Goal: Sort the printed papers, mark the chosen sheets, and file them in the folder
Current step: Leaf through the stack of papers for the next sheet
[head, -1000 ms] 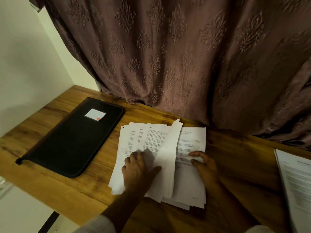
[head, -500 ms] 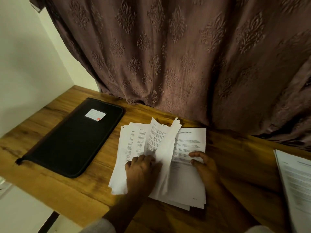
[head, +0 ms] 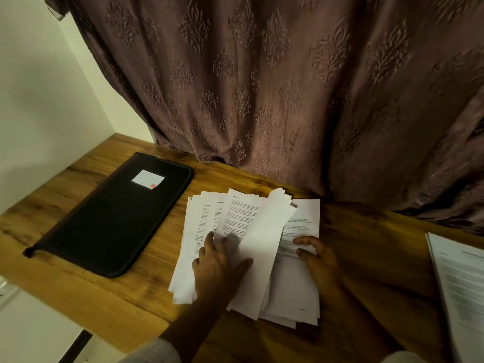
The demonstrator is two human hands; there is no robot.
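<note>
Pressing papers (head: 197, 226), left hand (head: 216, 269) flat-fingered, raised sheet (head: 263, 247) at its thumb — right hand (head: 320, 262) seemingly relaxed atop.

I see everything through one wide-angle camera worn on my head, looking forward and down across the wooden desk (head: 366, 244). It faces the curtain (head: 262, 87), which fills the upper half, with the wall (head: 52, 100) to the left. My left hand (head: 217, 268) and right hand (head: 319, 260) come in from the bottom edge, close under the lens, resting on the papers (head: 293, 289) at lower centre. The folder (head: 112, 218) lies further left, and the right edge cuts off more sheets (head: 461, 279).
</note>
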